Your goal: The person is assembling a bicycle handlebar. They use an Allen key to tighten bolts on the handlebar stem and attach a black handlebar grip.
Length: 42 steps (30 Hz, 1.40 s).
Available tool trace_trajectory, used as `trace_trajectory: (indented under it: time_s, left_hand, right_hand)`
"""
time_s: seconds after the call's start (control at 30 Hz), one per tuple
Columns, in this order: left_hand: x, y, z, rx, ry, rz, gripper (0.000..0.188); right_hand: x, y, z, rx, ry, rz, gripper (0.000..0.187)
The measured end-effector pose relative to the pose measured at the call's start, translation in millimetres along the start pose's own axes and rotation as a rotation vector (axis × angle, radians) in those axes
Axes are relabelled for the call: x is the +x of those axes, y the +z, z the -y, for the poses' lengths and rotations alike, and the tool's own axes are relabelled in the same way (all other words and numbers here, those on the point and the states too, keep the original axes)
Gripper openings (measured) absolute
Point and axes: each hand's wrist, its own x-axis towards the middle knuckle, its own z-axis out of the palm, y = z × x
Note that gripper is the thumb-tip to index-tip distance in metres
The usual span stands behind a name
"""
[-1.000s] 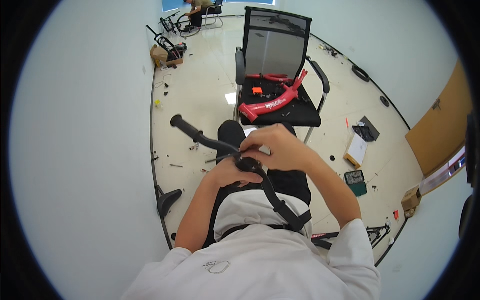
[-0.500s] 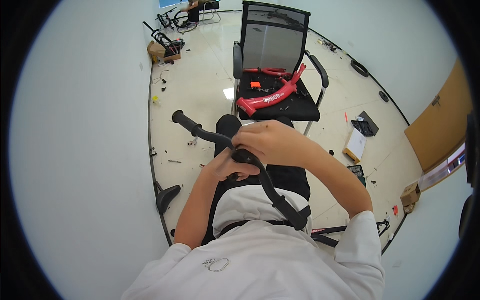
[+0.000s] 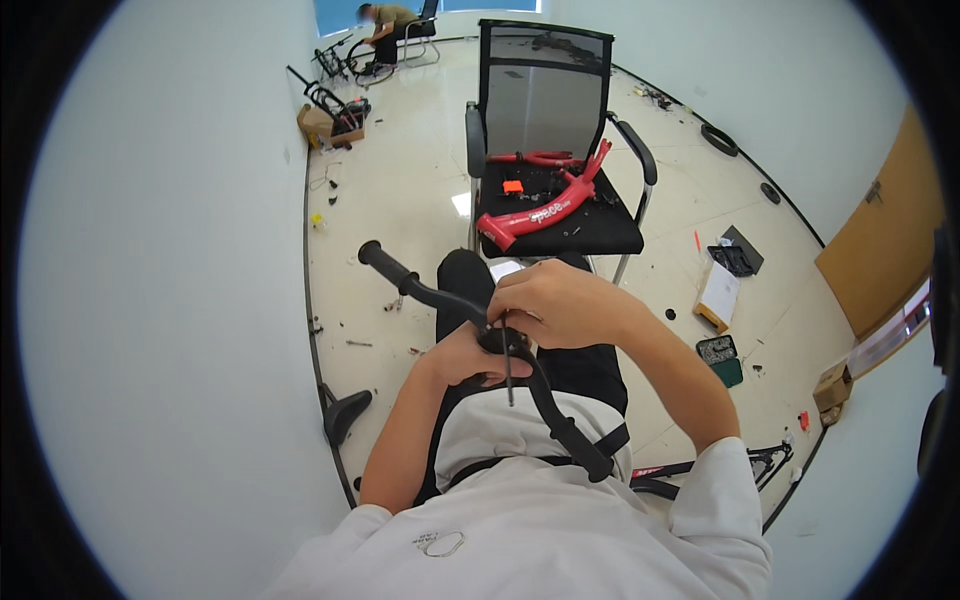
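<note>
A black bicycle handlebar point(image 3: 545, 395) with rubber grips lies slantwise above my lap. My left hand point(image 3: 462, 358) is closed around its middle, at the black stem clamp, thumb lying across the near side. Just above the clamp, my right hand point(image 3: 570, 305) pinches a thin dark rod that looks like a hex key point(image 3: 508, 375). Its long shaft points toward me across the clamp. The right fingertips hide its other end, so I cannot tell whether it sits in a bolt.
Ahead stands a black mesh chair point(image 3: 545, 90) holding a red bike frame point(image 3: 545, 212) and small parts. A saddle point(image 3: 346, 416) lies by the left wall. On the right floor are a green case point(image 3: 728, 372) and a white box point(image 3: 717, 297). A person point(image 3: 388, 28) sits far back.
The dark rod now shows below my right fingers, over the clamp. The handlebar and both hands appear slightly lower and to the right as the view tilts up.
</note>
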Motion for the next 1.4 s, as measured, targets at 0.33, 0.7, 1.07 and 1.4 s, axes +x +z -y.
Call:
trace_trajectory:
  time_s: [0.33, 0.7, 1.07, 1.4]
  left_hand:
    - [-10.3, 2.2, -10.3, 0.09, 0.215, -0.284, 0.03]
    - [-19.7, 25.6, -38.2, 0.701, 0.504, -0.573, 0.038]
    - [-18.5, 28.2, -24.6, 0.992, 0.493, -0.701, 0.042]
    - [-20.8, 25.5, -31.5, 0.819, 0.5, -0.572, 0.041]
  right_hand:
    - [-3.8, -3.4, 3.2, 0.121, 0.089, -0.22, 0.016]
    - [-15.5, 4.1, 16.5, 0.272, 0.239, -0.172, 0.019]
    - [-29.9, 27.3, 35.9, 0.109, 0.374, -0.243, 0.012]
    - [-41.9, 28.5, 19.5, 0.096, 0.234, -0.308, 0.016]
